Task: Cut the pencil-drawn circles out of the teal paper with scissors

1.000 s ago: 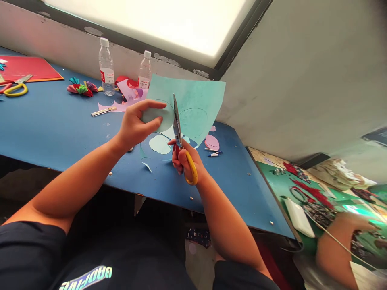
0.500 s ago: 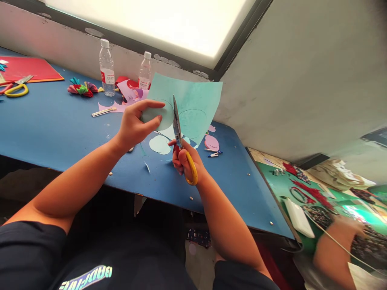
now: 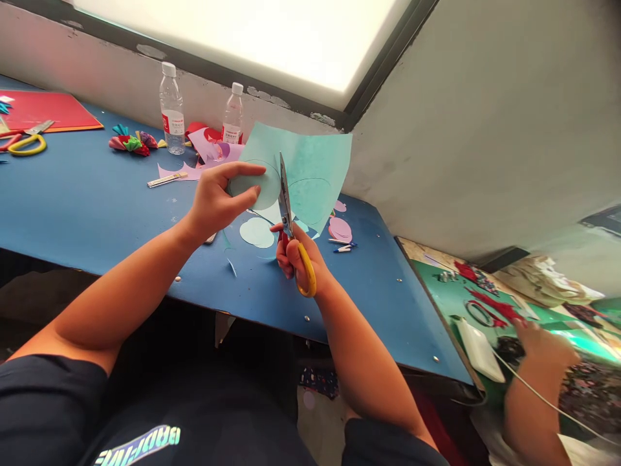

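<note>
A light blue-green sheet of paper (image 3: 315, 162) with circle outlines drawn on it is held up above the table. My left hand (image 3: 223, 194) pinches its partly cut-out circle between thumb and fingers. In my right hand (image 3: 301, 259) is a pair of scissors (image 3: 306, 268) with yellow and red handles, its blades upright against the paper at the circle's right edge. Below lie cut pale-green paper circles (image 3: 257, 232) and a thin curled paper strip (image 3: 231, 266). Pink paper circles (image 3: 340, 229) lie to the right, beside pens (image 3: 343, 248).
Two plastic bottles (image 3: 173, 123) stand by the window wall, near pink paper scraps (image 3: 208, 145) and folded coloured paper (image 3: 130, 142). Another pair of scissors (image 3: 29, 144) and red card (image 3: 53, 111) are far left. A co-worker's hand (image 3: 546, 343) is over the green table (image 3: 504, 304) at right.
The sheet has tilted slightly, and its top right corner sits a little lower. The hanging strip has shifted slightly left. At the green table, the co-worker's hand has moved up towards red material.
</note>
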Demonstrator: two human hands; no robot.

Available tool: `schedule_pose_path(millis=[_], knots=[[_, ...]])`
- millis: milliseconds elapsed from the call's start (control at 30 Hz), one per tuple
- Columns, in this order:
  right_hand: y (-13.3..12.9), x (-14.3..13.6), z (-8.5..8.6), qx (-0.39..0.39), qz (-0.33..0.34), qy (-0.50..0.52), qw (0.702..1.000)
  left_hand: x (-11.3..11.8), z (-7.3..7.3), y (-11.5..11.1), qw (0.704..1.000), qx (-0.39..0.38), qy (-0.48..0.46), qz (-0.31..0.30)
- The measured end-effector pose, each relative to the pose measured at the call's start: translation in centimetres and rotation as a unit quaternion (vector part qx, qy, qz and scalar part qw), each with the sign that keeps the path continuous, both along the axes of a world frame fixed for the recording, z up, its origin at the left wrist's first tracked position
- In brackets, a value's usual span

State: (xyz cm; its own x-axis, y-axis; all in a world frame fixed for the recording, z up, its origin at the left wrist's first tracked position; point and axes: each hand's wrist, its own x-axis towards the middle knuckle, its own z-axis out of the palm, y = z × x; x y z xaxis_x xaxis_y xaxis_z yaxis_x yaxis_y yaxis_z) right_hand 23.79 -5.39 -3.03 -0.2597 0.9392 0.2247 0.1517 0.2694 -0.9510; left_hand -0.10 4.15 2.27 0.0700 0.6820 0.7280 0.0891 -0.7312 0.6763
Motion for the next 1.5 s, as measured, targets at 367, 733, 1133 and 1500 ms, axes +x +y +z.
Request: schedule_pose_path(millis=[367, 733, 1133, 1500], knots=[[-0.2, -0.1, 0.4, -0.007, 0.003, 0.006, 1.000, -0.1, 0.2, -0.2, 1.000, -0.007, 0.000, -0.001], [-0.4, -0.3, 0.6, -0.005, 0.003, 0.016, 1.000, -0.2, 0.2, -0.1, 1.000, -0.003, 0.005, -0.003], [-0.5, -0.4, 0.8, -0.008, 0.003, 0.028, 1.000, -0.7, 0.4, 0.5, 1.000, -0.010, 0.014, -0.015], [-0.5, 0.6, 1.2, -0.046, 0.034, 0.015, 0.998, -0.5, 0.4, 0.6, 0.999, -0.017, 0.017, -0.036]])
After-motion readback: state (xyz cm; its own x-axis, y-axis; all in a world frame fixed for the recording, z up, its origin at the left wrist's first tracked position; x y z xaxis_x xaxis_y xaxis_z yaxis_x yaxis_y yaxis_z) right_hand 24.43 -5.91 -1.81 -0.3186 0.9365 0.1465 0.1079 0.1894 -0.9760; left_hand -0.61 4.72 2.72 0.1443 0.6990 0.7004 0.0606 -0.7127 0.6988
